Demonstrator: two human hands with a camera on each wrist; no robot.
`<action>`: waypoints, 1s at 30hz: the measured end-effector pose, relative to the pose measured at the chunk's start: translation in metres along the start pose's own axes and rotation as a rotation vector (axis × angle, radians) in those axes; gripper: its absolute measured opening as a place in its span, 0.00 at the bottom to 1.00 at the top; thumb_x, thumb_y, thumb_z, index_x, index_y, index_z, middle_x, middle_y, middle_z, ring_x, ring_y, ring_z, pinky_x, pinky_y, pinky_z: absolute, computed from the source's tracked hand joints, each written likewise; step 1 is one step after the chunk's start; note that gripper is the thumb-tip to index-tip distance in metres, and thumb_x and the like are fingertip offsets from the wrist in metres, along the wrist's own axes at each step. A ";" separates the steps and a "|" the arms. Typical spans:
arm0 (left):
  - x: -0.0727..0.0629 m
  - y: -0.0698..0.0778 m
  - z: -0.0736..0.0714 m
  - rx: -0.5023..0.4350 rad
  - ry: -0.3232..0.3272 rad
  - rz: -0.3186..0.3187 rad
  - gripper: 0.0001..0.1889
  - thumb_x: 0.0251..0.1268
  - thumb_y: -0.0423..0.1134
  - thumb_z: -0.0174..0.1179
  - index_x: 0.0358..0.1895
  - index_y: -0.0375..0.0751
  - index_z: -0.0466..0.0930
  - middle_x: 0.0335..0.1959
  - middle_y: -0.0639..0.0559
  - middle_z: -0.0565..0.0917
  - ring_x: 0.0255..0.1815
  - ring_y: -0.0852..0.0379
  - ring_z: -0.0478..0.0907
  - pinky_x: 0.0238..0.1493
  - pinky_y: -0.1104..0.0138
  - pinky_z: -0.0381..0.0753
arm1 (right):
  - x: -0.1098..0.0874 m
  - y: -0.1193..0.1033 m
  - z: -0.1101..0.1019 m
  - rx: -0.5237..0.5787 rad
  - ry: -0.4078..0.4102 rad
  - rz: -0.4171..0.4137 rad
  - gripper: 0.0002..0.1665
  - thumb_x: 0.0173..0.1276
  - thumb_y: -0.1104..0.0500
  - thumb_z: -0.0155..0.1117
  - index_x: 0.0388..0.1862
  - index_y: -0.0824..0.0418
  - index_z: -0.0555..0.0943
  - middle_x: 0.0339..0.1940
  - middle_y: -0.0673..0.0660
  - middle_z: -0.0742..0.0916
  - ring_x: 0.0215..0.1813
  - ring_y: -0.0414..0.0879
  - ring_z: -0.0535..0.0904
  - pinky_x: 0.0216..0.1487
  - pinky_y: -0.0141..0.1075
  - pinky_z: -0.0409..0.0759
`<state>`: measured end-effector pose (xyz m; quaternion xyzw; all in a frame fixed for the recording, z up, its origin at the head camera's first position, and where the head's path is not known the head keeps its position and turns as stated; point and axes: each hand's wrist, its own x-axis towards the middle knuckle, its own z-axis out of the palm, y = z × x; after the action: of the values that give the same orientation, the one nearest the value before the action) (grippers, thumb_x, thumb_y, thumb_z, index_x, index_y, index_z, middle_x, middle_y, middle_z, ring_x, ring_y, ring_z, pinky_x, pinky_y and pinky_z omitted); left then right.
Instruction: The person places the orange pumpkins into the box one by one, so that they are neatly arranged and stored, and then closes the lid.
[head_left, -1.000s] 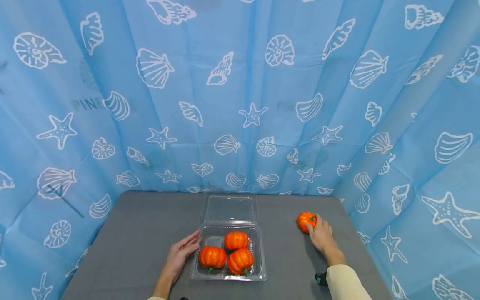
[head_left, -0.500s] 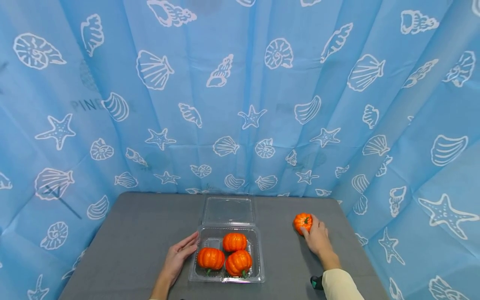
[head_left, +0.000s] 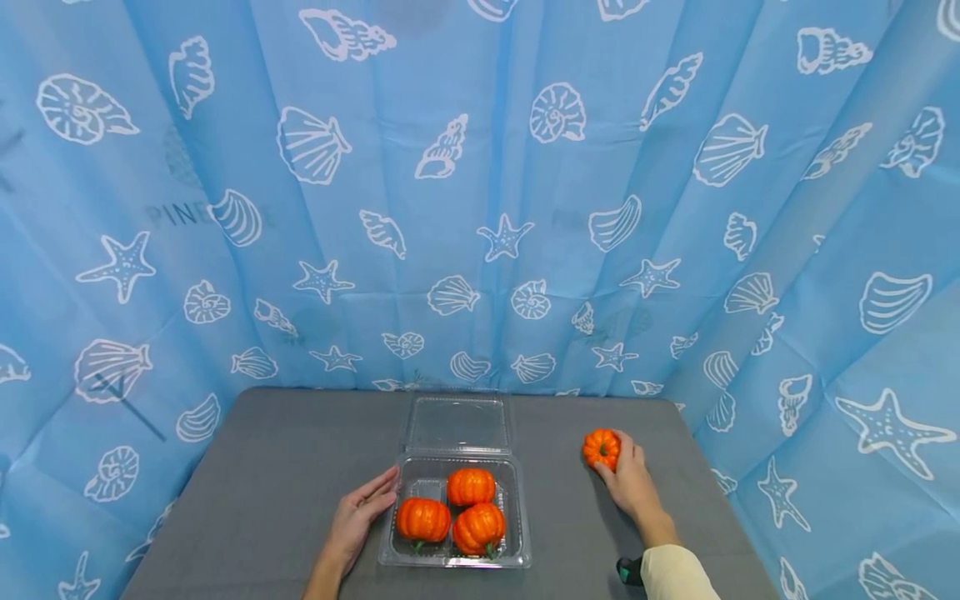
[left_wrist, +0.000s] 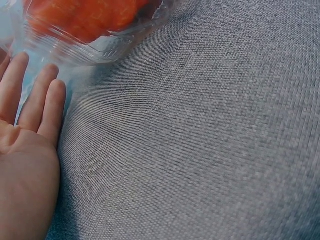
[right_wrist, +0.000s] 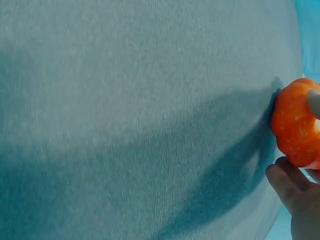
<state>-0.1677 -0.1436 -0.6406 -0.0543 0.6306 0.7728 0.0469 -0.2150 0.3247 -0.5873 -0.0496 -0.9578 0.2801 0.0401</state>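
Note:
On the right of the table in the head view, my right hand (head_left: 633, 483) grips a small orange pumpkin (head_left: 602, 448) with a green stem. The right wrist view has this pumpkin (right_wrist: 292, 120) at its right edge, thumb on one side and fingers on the other. My left hand (head_left: 354, 518) reaches with extended fingers to the left wall of a clear plastic clamshell container (head_left: 453, 562). Inside lie three more orange pumpkins, one at the back right (head_left: 470, 487), the others along the front. In the left wrist view the fingers (left_wrist: 52, 107) lie close beside the container (left_wrist: 95, 56).
The container's transparent lid (head_left: 461, 423) is folded back flat behind it. A grey cloth-covered table (head_left: 277, 467) lies beneath everything. A blue curtain (head_left: 480, 250) with white shells and starfish surrounds the back and sides.
My right hand has shifted slightly left with the pumpkin, which has turned so its stem faces the head camera more. The left hand and container have stayed nearly still.

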 end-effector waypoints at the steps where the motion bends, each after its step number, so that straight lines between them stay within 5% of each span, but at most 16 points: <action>1: 0.000 0.000 0.000 0.002 -0.003 0.002 0.28 0.67 0.30 0.63 0.70 0.29 0.73 0.71 0.36 0.74 0.56 0.71 0.83 0.57 0.79 0.79 | 0.000 -0.001 0.001 0.005 0.004 -0.004 0.42 0.74 0.56 0.65 0.77 0.63 0.55 0.65 0.78 0.67 0.62 0.76 0.74 0.64 0.69 0.73; 17: 0.000 0.000 -0.001 -0.004 -0.005 0.003 0.27 0.66 0.30 0.64 0.69 0.30 0.74 0.70 0.37 0.76 0.56 0.70 0.84 0.56 0.78 0.80 | 0.001 -0.027 0.021 0.076 0.045 -0.047 0.24 0.80 0.53 0.57 0.71 0.55 0.70 0.65 0.72 0.73 0.65 0.68 0.73 0.66 0.64 0.73; 30: 0.001 -0.002 -0.001 0.026 0.004 0.009 0.29 0.66 0.33 0.66 0.70 0.31 0.74 0.70 0.37 0.77 0.56 0.71 0.84 0.55 0.79 0.81 | 0.001 -0.063 0.018 0.140 0.095 -0.164 0.25 0.78 0.54 0.60 0.71 0.54 0.72 0.65 0.68 0.74 0.64 0.65 0.74 0.63 0.62 0.76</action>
<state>-0.1683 -0.1441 -0.6425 -0.0524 0.6409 0.7647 0.0431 -0.2228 0.2621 -0.5684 0.0189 -0.9337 0.3397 0.1115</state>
